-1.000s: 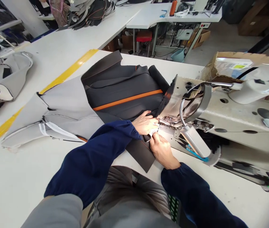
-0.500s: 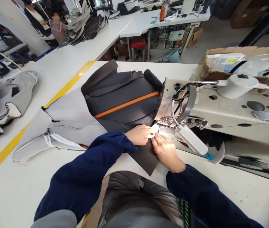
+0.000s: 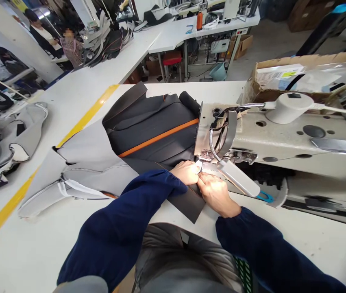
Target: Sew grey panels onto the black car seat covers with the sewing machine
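A dark cover with an orange stripe (image 3: 160, 139) lies on the white table, its right side against the head of a sewing machine (image 3: 246, 134). Its grey part (image 3: 96, 162) spreads out to the left. My left hand (image 3: 186, 172) pinches a small white piece (image 3: 198, 165) close to the needle area, under the machine's lamp (image 3: 240, 178). Right beside it, my right hand (image 3: 216, 193) has its fingers pressed together on the edge of the dark material. Its fingertips are partly hidden, so what they grip is unclear.
Grey covers (image 3: 23, 134) lie at the far left, beyond a yellow tape line (image 3: 90, 116). An open cardboard box (image 3: 252, 87) stands behind the machine. Other people (image 3: 43, 34) are at the back left, near a dark and grey pile (image 3: 108, 42).
My left hand has moved slightly right, closer to my right hand, and less of the white piece shows. The whole view has shifted a little, with the machine now further left.
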`<state>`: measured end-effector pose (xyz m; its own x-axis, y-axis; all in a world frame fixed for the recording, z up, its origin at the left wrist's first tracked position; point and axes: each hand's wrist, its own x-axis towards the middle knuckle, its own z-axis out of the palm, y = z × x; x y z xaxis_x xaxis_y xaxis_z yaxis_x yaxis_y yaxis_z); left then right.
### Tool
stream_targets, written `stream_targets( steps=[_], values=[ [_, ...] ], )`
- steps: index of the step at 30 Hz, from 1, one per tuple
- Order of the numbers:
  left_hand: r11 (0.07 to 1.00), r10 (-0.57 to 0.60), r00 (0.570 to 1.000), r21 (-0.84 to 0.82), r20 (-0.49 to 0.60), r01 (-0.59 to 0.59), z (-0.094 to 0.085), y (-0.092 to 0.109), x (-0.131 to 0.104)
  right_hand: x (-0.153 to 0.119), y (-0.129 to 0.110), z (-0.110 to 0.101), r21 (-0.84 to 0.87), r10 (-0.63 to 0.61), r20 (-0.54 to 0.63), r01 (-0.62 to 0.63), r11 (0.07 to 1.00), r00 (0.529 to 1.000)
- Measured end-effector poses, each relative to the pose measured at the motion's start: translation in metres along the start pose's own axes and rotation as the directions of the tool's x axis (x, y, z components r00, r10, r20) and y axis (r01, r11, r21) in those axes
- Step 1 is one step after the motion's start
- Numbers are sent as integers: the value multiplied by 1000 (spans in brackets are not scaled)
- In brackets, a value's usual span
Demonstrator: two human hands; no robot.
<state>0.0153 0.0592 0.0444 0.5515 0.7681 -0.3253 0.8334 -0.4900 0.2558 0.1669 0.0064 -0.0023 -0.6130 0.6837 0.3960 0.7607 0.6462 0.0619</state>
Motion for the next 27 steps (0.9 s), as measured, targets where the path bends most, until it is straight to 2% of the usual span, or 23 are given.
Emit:
stream_targets(
  steps=[3,8,16,19,21,22,25,27],
  values=[
    [1000,-8,1000,-10,-14,8,-1,0,3,-2,4,6,-14,6,29,-5,1000,1000],
    [995,52,993,-76,-103,-60,-4,1,-6,-5,11,17,8,-57,-19,57,998,998],
    [992,-23,992,-129,-127,6,3,0,3,-7,15,24,60,-26,57,22,998,998],
    [976,119,978,-160,-174,-147,-8,-6,-7,-9,19,29,96,2,69,-9,995,998],
    [960,189,964,-170,-186,-221,-19,-20,-27,-10,24,33,142,6,74,-16,990,997],
    [966,180,970,-155,-162,-206,-24,-30,-40,-10,27,34,173,2,73,-15,985,997],
    [999,39,998,25,-47,-38,-35,-71,-79,-9,35,37,276,-7,68,-12,961,998],
    [987,-67,996,141,-51,73,-41,-93,-98,-8,39,38,332,-3,61,-17,943,998]
  ],
)
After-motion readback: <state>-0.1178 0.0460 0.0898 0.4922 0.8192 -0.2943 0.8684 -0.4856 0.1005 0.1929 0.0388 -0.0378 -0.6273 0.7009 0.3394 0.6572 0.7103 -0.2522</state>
